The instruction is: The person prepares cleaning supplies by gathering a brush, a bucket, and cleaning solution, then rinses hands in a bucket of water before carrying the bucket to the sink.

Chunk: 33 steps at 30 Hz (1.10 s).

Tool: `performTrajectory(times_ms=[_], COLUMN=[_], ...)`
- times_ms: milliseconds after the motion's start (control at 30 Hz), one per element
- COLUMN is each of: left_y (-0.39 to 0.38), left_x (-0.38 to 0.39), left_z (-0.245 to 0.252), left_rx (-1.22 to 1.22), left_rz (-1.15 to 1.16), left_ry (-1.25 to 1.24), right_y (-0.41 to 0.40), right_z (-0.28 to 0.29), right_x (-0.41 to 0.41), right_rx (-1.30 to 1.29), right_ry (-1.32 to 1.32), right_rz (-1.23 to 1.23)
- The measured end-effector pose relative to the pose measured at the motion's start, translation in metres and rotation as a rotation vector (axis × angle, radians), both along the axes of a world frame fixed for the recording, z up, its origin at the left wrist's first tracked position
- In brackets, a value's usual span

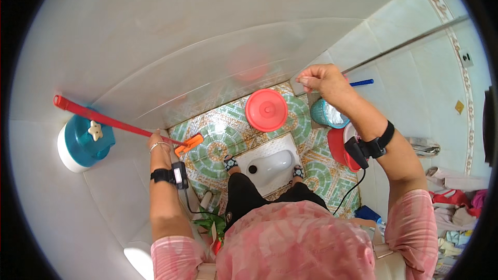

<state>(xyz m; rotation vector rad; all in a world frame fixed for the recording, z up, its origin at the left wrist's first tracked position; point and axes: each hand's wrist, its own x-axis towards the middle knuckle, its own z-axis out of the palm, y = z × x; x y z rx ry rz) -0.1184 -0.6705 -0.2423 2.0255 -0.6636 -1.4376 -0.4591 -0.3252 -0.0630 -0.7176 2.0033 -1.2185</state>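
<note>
My left hand [158, 142] grips a long red handle [105, 121] that slants from the left wall toward the floor. At its lower end is an orange head [189, 144], low by the wall corner; its exact kind is unclear. My right hand [321, 79] is raised at the right, fingers curled and thumb against the fingertips, with nothing visible in them. Beneath that hand, apart from it, stands a teal wastebasket [321, 112] with a white liner. A white squat toilet [272, 163] lies between my feet. Beyond it is a round pink lid [267, 109], probably on a bucket.
A teal-and-white paper holder [86, 140] juts from the left wall. At the right are a red bucket [337, 146], a blue handle [362, 83] and a metal rail [408, 42]. A green plant [213, 219] stands low at my left; clothes [451, 198] lie at the right edge.
</note>
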Motion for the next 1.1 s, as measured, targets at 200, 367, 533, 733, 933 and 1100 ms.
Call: performTrajectory(times_ms=[200, 367, 533, 733, 933, 1100], left_y=[0.216, 0.353, 0.501, 0.607, 0.637, 0.642], left_x=[-0.17, -0.287, -0.349, -0.403, -0.452, -0.502], left_z=[0.114, 0.13, 0.105, 0.092, 0.064, 0.026], left_rx=[-0.191, -0.811, -0.414, -0.774, -0.335, -0.093], left_rz=[-1.3, -1.873, -1.773, -1.891, -1.857, -1.782], left_ry=[0.36, 0.453, 0.54, 0.362, 0.655, 0.711], right_y=[0.068, 0.16, 0.303, 0.423, 0.465, 0.468], right_z=[-0.009, -0.036, -0.06, -0.074, -0.078, -0.104], right_x=[-0.012, -0.042, -0.09, -0.14, -0.163, -0.193], right_rx=[-0.012, -0.026, 0.041, -0.063, -0.028, -0.087], right_ry=[-0.118, -0.109, -0.029, -0.214, -0.435, -0.551], right_rz=[-0.018, 0.029, -0.071, -0.092, -0.268, -0.408])
